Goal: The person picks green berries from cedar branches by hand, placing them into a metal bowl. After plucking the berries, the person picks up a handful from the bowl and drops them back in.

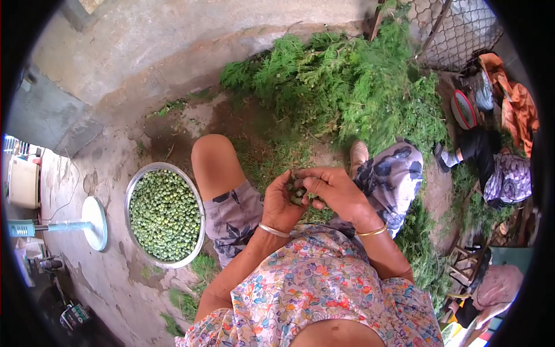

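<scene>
My left hand (281, 203) is cupped in front of my body, its fingers curled round several small green fruits (298, 194). Against it from the right comes my right hand (335, 192), with bent fingers and the thumb over the same fruits. Part of the fruits is hidden between the two hands. On the ground to the left stands a round metal basin (204, 222), filled with many small green fruits. Beyond the hands lies a large heap of feathery green branches (347, 81).
A fan (94, 224) with a pale round base lies in view at the left. Green sprigs (185, 301) are scattered beside the basin. Another person (509, 179) sits at the right, near a red-rimmed basin (464, 109) and an orange cloth (511, 98). A wall (144, 52) runs behind.
</scene>
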A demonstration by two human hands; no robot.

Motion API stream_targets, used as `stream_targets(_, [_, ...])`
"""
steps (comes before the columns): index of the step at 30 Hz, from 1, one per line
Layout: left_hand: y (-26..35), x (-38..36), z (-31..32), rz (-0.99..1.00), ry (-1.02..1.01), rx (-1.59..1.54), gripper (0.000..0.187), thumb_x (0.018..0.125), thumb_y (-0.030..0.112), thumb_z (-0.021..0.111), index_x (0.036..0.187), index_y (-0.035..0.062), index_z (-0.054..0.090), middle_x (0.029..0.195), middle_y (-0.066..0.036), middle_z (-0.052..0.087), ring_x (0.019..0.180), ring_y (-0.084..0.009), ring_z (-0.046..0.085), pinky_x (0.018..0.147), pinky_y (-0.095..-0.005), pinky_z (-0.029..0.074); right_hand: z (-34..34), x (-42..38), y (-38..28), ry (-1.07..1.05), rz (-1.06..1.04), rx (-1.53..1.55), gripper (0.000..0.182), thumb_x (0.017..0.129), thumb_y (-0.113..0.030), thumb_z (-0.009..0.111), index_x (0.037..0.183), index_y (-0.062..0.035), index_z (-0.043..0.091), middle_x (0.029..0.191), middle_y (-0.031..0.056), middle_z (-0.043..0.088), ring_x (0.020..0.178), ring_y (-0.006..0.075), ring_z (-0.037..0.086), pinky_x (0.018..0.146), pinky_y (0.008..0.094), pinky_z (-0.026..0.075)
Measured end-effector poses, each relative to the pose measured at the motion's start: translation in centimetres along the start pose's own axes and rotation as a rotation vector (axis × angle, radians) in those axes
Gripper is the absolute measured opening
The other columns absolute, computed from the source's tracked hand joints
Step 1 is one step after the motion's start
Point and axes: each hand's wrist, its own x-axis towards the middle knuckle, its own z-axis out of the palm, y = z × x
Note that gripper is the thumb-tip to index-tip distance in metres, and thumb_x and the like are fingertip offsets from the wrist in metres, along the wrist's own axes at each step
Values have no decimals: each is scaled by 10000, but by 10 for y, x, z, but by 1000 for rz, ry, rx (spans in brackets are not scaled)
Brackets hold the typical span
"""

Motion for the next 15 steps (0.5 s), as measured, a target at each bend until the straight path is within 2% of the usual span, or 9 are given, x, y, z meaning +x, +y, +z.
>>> stream_targets(2, [-4,-9,21,27,76,45,205,879,257,531,927,63,577,796,-29,565,713,-157,516,571,-303,422,-7,1,1,-66,19,286,274,918,-164,520,1064,59,584,899,105,630,715,126,589,559,224,482])
stream_targets(3, [-6,-13,31,57,152,90,189,882,259,520,901,76,564,732,-20,548,678,-163,508,580,-298,433,-9,1,1,-63,18,287,274,918,-164,520,1064,59,584,899,105,630,715,126,589,559,224,482])
stream_targets(5, [-7,-14,35,60,152,69,181,885,254,515,895,78,560,727,-13,538,669,-161,500,585,-291,436,-11,1,1,-74,-3,598,309,937,-159,466,1077,103,550,973,181,624,779,195,598,576,235,475])
stream_targets(7, [-6,-13,32,65,152,49,174,888,249,511,890,81,555,722,-7,527,660,-158,493,590,-285,438,-12,0,1,-61,-32,659,306,929,-145,461,1077,110,541,983,187,623,788,203,604,583,237,483])
stream_targets(8, [-3,-12,25,6,65,14,163,886,244,514,885,86,554,737,-5,531,671,-155,494,591,-279,436,-13,0,1,-50,-60,720,302,922,-132,456,1077,117,531,992,194,621,798,211,610,591,239,491])
stream_targets(9, [-2,-11,21,-53,-22,-21,151,884,239,516,881,92,553,751,-3,534,682,-152,495,592,-273,434,-12,0,2,-49,-61,721,302,922,-132,456,1077,117,531,992,194,621,798,211,610,591,239,491])
stream_targets(10, [-3,-11,21,-53,-22,-19,151,884,239,516,881,92,553,751,-3,534,682,-152,495,592,-273,434,-12,0,2,-38,-53,691,299,915,-119,450,1089,113,523,1001,197,619,786,207,612,573,232,485])
stream_targets(13, [-4,-13,25,-31,27,21,144,880,237,521,883,99,564,769,2,539,701,-149,503,587,-265,421,-11,-3,2,-25,-41,610,298,914,-115,448,1110,99,515,1025,184,617,743,186,614,517,211,459])
stream_targets(15, [-7,-17,38,13,131,110,144,876,232,524,911,102,576,795,-3,560,690,-150,509,564,-256,412,-9,-5,3,-24,-37,560,297,921,-123,451,1119,89,514,1040,169,617,712,168,614,479,198,439])
